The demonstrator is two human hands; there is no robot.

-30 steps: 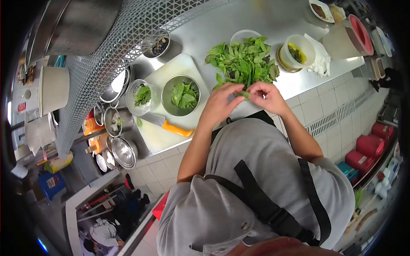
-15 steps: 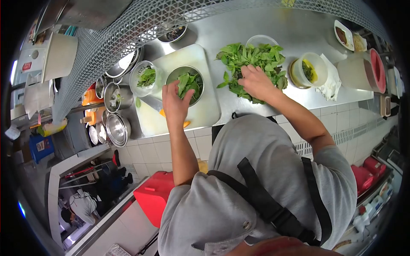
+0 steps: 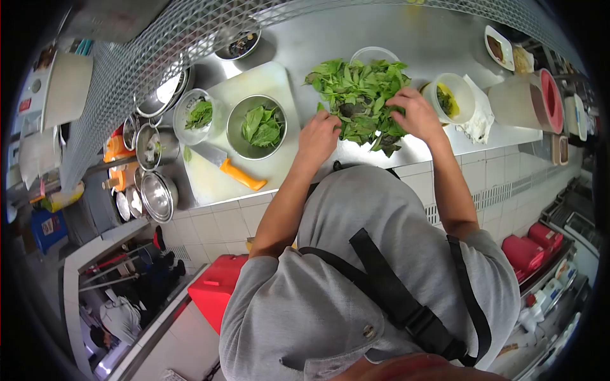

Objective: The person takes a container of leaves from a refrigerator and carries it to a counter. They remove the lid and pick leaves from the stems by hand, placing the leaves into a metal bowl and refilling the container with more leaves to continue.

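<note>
A loose heap of green leafy herbs (image 3: 362,95), basil by its look, lies on the steel counter. My left hand (image 3: 319,136) is at the heap's left edge, its fingers curled together; whatever is between the fingertips is hidden. On the right edge, my right hand (image 3: 416,114) touches the leaves with thumb and fingers bent and apart. Left of the heap, a steel bowl (image 3: 234,130) holding picked leaves (image 3: 262,127) stands on a white cutting board (image 3: 279,79). A knife with an orange handle (image 3: 243,174) lies on the board beside the bowl.
A clear tub of leaves (image 3: 184,120) stands at the board's left. Right of the heap are a tub with yellow liquid (image 3: 467,101), a white cloth (image 3: 481,124) and a large container (image 3: 508,101). Steel pots (image 3: 159,197) crowd the left. Wire mesh (image 3: 117,95) overhangs the counter.
My left hand has moved right from the steel bowl to the heap, uncovering the bowl and the knife handle. My right hand has shifted from the heap's middle to its right edge.
</note>
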